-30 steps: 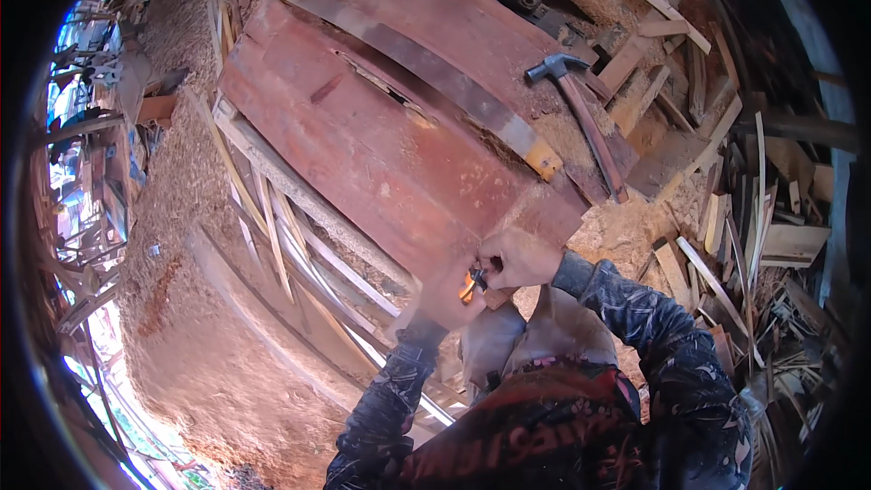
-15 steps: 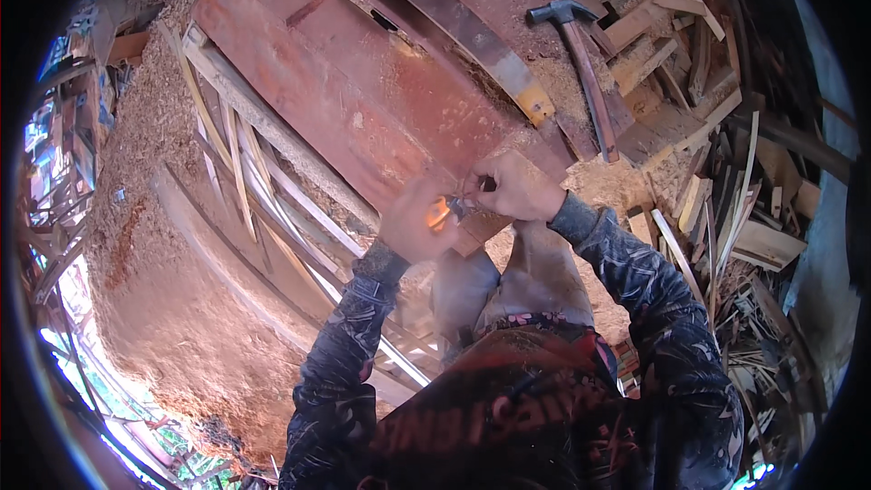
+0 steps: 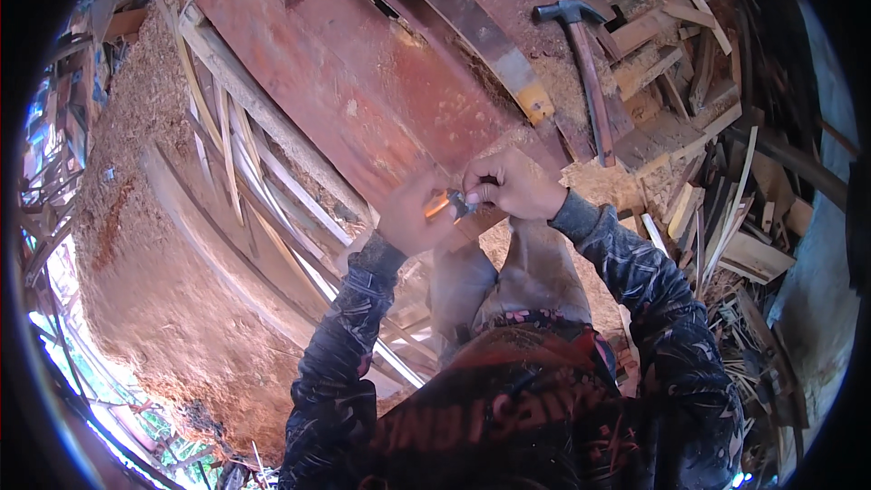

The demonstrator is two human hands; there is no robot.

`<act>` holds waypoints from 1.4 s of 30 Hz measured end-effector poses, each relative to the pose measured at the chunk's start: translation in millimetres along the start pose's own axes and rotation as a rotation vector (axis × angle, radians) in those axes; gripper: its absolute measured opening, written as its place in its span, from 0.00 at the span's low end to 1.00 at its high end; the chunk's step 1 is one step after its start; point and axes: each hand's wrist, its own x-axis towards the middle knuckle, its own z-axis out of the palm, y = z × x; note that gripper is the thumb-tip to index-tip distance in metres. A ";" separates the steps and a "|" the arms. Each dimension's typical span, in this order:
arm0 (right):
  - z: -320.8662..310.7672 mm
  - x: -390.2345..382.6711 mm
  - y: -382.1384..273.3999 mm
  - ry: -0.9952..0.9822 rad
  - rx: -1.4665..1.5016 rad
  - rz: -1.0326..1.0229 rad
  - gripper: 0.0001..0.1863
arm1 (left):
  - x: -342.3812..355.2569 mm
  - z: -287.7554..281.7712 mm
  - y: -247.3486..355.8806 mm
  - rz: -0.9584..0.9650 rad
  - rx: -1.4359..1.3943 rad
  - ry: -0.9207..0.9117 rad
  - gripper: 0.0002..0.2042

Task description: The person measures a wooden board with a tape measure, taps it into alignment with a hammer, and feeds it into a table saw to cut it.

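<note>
Close together over the near edge of the reddish metal sheet [image 3: 363,109], my two hands meet in front of my knees. My left hand [image 3: 411,216] is closed around a small orange and dark object [image 3: 438,205], whose kind I cannot make out because the fingers hide much of it. At its dark end my right hand [image 3: 519,185] pinches, thumb and forefinger together. A claw hammer [image 3: 588,82] with a dark head and wooden handle lies on the sheet to the right.
A curved metal strip with a yellow end [image 3: 535,104] runs across the sheet. Long thin wood strips [image 3: 231,145] lean at the left beside a sawdust-covered slope [image 3: 181,290]. Wood offcuts [image 3: 758,254] are heaped at the right, with sawdust around them.
My right hand's fingers have drawn closer together at the object's dark end. The left hand keeps hold of it. The view has shifted slightly; the hammer lies as before.
</note>
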 end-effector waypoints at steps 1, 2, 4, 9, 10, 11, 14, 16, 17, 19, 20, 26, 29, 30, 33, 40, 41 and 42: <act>0.0 -0.5 0.3 -0.005 0.001 0.003 0.03 | 1.5 -0.9 1.5 -0.006 -0.021 -0.016 0.14; -1.1 -0.2 0.3 -0.009 0.018 0.011 0.03 | 5.6 -2.8 4.2 -0.007 -0.024 -0.014 0.14; -2.0 0.3 0.5 -0.013 0.033 0.020 0.03 | 12.8 -6.8 10.8 0.132 0.048 -0.050 0.13; 0.0 0.3 1.2 -0.060 -0.076 -0.042 0.04 | 10.7 -6.9 14.7 0.095 0.060 -0.035 0.13; 0.0 1.0 1.9 -0.061 -0.075 -0.042 0.04 | 10.4 -8.1 12.8 0.097 0.044 -0.042 0.13; -0.5 0.3 3.0 -0.051 -0.071 -0.039 0.03 | 11.4 -8.7 12.6 0.094 0.041 -0.044 0.13; -6.7 -4.9 1.0 -0.030 -0.020 -0.011 0.03 | 12.7 -13.5 8.7 0.095 0.060 -0.095 0.14; -18.8 -9.7 -2.2 -0.020 0.027 0.010 0.03 | 5.2 -21.3 -7.9 0.092 0.163 -0.025 0.14; -30.7 -13.3 -1.4 -0.046 0.140 0.062 0.03 | 1.1 -26.6 -17.3 0.095 0.162 -0.025 0.14; -49.5 -16.6 -13.9 -0.101 0.267 0.083 0.04 | -7.1 -37.9 -30.5 -0.030 0.143 -0.022 0.14; -59.3 -17.4 -18.9 -0.127 0.327 0.099 0.05 | -7.0 -38.4 -30.6 -0.028 0.141 -0.023 0.14; -70.0 -13.2 -20.5 -0.179 0.370 0.097 0.07 | 3.5 -40.6 -19.4 -0.025 0.211 -0.050 0.09; -69.1 -10.4 -19.5 -0.161 0.276 0.065 0.07 | 10.5 -46.5 -21.7 -0.032 0.275 0.013 0.09; -70.3 -10.0 -17.5 -0.133 0.276 0.063 0.07 | 13.8 -48.4 -20.5 0.026 0.312 0.069 0.08; -69.6 -2.6 -9.7 -0.060 0.303 0.082 0.09 | 22.8 -58.4 -19.1 0.103 0.379 0.141 0.08; -35.7 3.0 49.8 1.025 -0.715 0.099 0.28 | 98.9 -160.7 -97.0 -0.401 0.640 0.416 0.15; -30.4 2.9 68.6 0.964 -0.744 0.167 0.39 | 120.0 -185.1 -110.1 -0.453 0.732 0.444 0.17; -25.0 6.1 80.4 0.968 -0.734 0.161 0.39 | 138.0 -207.3 -119.9 -0.511 0.760 0.461 0.19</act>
